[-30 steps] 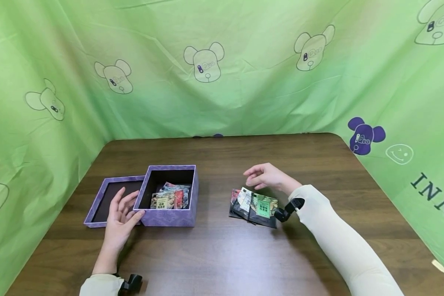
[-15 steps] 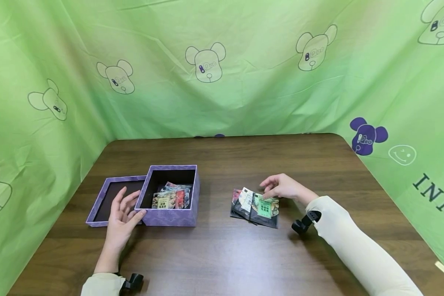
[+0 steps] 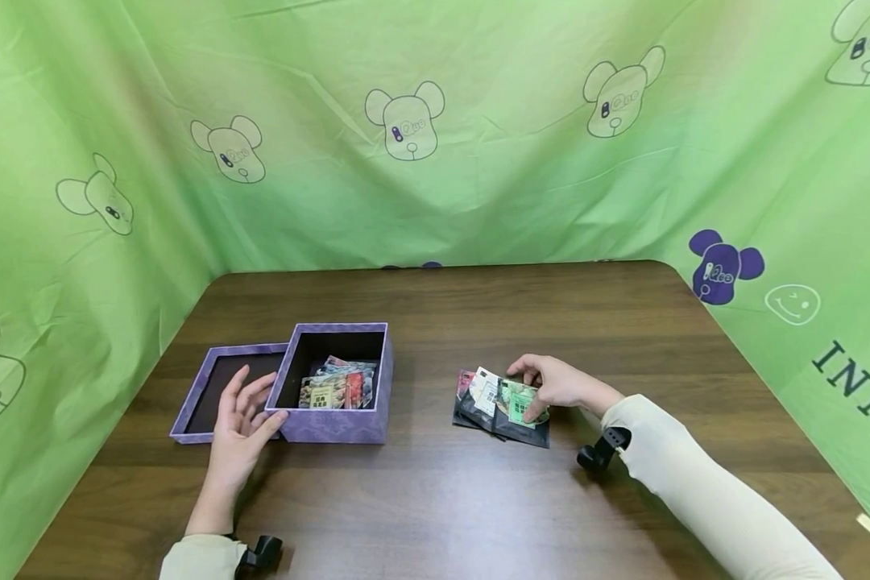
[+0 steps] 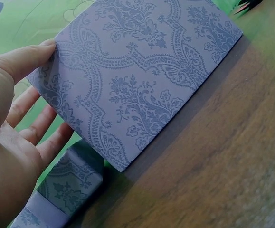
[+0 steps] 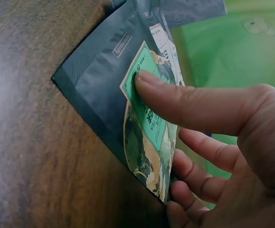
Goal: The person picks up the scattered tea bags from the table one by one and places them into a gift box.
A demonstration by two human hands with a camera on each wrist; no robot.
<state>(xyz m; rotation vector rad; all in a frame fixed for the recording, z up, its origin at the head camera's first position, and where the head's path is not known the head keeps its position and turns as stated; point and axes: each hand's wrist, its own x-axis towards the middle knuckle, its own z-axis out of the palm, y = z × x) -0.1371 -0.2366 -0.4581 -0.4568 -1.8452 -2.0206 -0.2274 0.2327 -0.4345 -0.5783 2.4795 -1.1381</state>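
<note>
My left hand (image 3: 238, 431) is at the near left corner of a purple patterned box (image 3: 337, 427), its thumb touching the corner. In the left wrist view its other fingers lie loosely beside the box's side, tips partly hidden. Several colourful packets (image 3: 337, 387) lie inside the box. My right hand (image 3: 554, 383) pinches a black tea packet (image 5: 99, 85) with a green label, thumb on the front and fingers behind the edge. This packet (image 3: 522, 431) is still at the right end of a small fan, overlapping a white-labelled packet (image 3: 484, 391) and a reddish one (image 3: 464, 385).
The box's purple lid (image 3: 196, 395) lies upturned to the left of the box, dark inside. All of it stands on a brown wooden table (image 3: 420, 499). A green printed cloth (image 3: 478, 201) hangs around the back and sides.
My right hand has moved right and down from above the packets, and its thumb has come onto the green-labelled tea packet. The left hand stays at the box corner.
</note>
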